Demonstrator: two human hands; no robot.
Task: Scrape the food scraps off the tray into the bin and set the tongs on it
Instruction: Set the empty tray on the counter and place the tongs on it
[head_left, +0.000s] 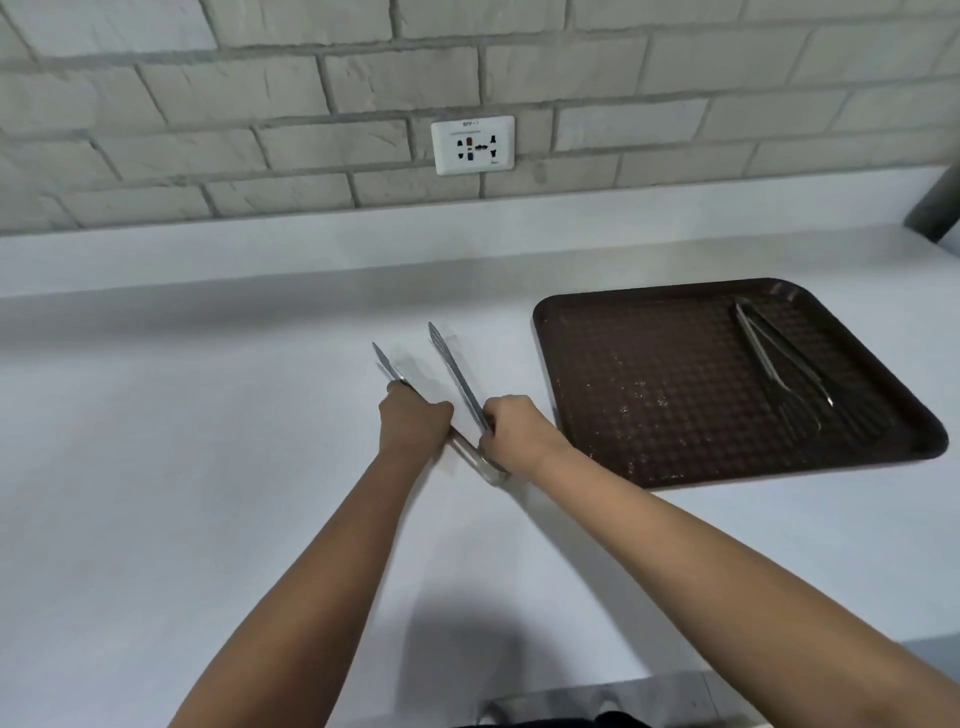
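Note:
A pair of steel tongs (457, 374) is held over the white counter, spread in a V with its hinge toward me. My left hand (413, 423) grips the left arm of these tongs. My right hand (514, 431) grips the right arm near the hinge. To the right lies a dark brown tray (649, 384) with pale crumbs scattered on its near half. A second pair of tongs (779, 364) rests on the tray's right side, tips toward me. No bin is in view.
The white counter (208, 441) runs to a grey brick wall with a white socket (472, 144). A dark round post (935, 208) stands at the far right. A metal edge (597, 701) shows at the counter's front.

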